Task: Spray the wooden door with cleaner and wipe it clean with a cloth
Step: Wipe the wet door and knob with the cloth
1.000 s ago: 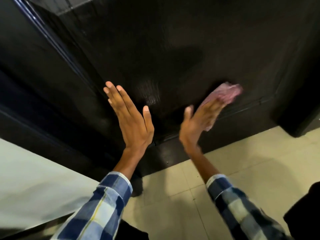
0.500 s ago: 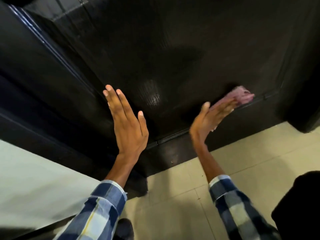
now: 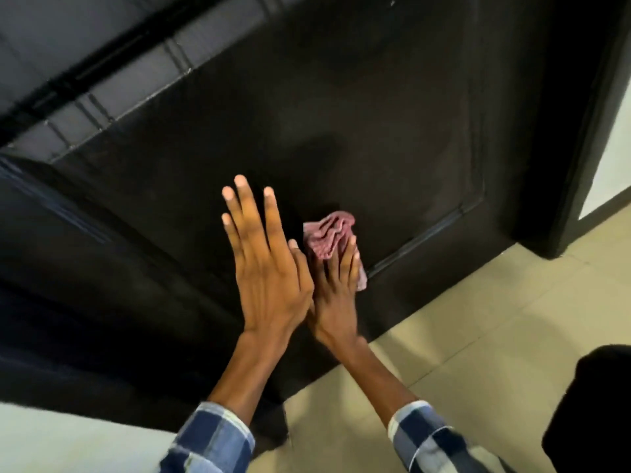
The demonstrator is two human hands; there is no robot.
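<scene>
- Left hand (image 3: 264, 268) flat against the dark wooden door (image 3: 375, 131), fingers straight and slightly spread, pointing up the panel; it holds nothing.
- Right hand (image 3: 336, 295) just beside it — the two hands overlap at the thumb side, the left partly covering the right.
- Right hand's fingers lie fairly straight over the pink cloth (image 3: 329, 233), pressing it onto the door; whether the thumb curls round the cloth cannot be told, as the left hand hides it.
- Cloth is bunched and wrinkled, sticking out above the right fingertips, with a small bit showing at the hand's right edge.
- Cloth sits low on the door's recessed panel, near the raised moulding line (image 3: 426, 230) that runs diagonally to its right.
- Both forearms bare, blue-and-white checked sleeves (image 3: 218, 438) rolled back near the bottom of the view.
- Beige tiled floor (image 3: 478, 319) below the door; dark door frame (image 3: 580, 148) at right, with a pale wall beyond it.
- Dark blurred shape at the bottom right corner — cannot tell what it is.
</scene>
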